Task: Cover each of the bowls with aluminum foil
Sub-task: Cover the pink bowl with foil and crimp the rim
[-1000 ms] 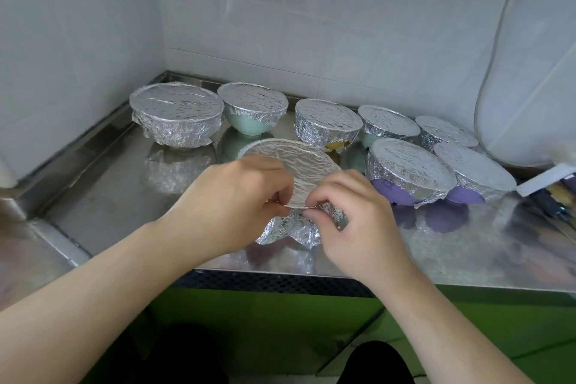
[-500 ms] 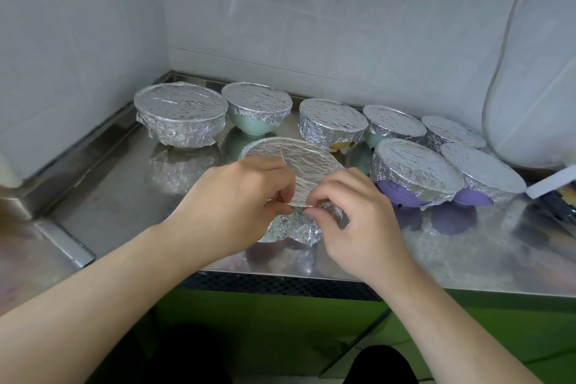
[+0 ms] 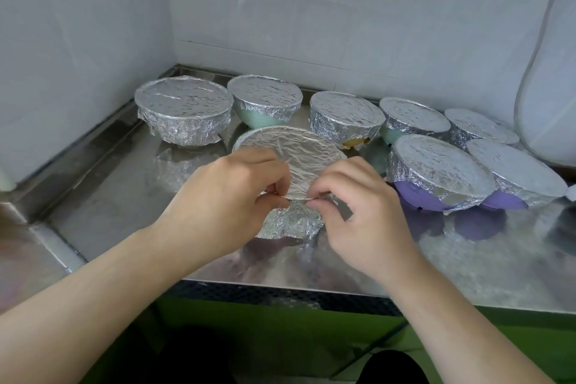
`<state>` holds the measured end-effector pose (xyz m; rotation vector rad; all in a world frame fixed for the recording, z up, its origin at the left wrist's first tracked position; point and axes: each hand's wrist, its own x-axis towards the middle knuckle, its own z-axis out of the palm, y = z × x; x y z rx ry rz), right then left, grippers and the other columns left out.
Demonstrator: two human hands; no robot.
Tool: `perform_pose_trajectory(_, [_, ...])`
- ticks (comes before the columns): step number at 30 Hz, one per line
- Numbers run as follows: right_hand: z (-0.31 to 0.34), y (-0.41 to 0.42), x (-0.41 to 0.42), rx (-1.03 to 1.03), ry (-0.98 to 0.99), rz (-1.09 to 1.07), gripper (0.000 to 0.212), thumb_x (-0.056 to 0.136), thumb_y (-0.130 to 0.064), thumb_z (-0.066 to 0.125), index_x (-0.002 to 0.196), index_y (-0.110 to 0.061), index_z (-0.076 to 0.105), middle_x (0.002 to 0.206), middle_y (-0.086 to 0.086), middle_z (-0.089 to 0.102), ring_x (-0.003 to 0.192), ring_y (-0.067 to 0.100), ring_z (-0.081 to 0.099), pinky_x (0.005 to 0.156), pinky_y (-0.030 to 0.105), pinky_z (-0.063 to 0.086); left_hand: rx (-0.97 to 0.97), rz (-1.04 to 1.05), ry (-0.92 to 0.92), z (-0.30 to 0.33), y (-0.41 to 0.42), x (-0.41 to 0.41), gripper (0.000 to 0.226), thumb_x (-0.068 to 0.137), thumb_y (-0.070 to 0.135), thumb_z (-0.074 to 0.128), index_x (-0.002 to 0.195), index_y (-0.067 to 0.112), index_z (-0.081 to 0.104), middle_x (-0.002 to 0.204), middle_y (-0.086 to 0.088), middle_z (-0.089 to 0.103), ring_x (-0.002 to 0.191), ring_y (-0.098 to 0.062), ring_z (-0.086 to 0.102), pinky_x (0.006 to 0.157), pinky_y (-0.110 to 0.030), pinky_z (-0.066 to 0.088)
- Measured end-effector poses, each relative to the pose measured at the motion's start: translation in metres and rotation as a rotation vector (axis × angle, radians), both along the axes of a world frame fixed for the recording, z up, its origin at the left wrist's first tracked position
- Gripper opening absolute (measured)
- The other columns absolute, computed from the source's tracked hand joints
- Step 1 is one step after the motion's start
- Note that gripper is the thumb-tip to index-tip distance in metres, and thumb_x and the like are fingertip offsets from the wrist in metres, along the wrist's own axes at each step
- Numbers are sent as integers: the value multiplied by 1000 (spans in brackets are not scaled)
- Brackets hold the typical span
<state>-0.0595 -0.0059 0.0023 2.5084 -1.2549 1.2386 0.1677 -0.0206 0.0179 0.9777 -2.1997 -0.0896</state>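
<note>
Pinching the near rim of the foil-covered front bowl (image 3: 290, 150), the left hand (image 3: 227, 206) and right hand (image 3: 358, 212) meet with curled fingers at the steel counter's (image 3: 109, 196) front. Seven more foil-wrapped bowls crowd close behind and right, a purple one (image 3: 436, 178) just beside the right hand.

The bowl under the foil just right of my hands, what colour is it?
Purple, showing below the foil in the head view.
</note>
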Motion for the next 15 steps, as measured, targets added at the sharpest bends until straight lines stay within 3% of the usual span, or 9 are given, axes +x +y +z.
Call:
perform_pose_trajectory(5, [0, 4, 0, 7, 3, 2, 12, 89, -8, 85, 90, -9, 73, 95, -3, 65, 97, 21, 60, 85, 40, 50, 25, -15, -10, 4, -2, 5, 23, 84, 23, 83, 84, 31, 62, 84, 16, 56, 78, -7, 52, 61, -39, 52])
perform_pose_trajectory(10, [2, 9, 8, 16, -19, -35, 15, 85, -3, 86, 84, -11, 73, 90, -6, 65, 92, 18, 60, 79, 39, 50, -65, -13, -99, 7, 11, 0, 18, 85, 43, 77, 93, 35, 63, 92, 19, 56, 83, -5, 57, 59, -34, 53])
perform_pose_trajectory(15, [8, 18, 7, 124, -41, 28, 13, 88, -10, 86, 94, -13, 75, 97, -7, 66, 96, 15, 64, 84, 35, 52, -92, 16, -114, 4, 7, -1, 16, 85, 29, 78, 89, 30, 63, 92, 13, 58, 83, -15, 61, 55, -38, 52])
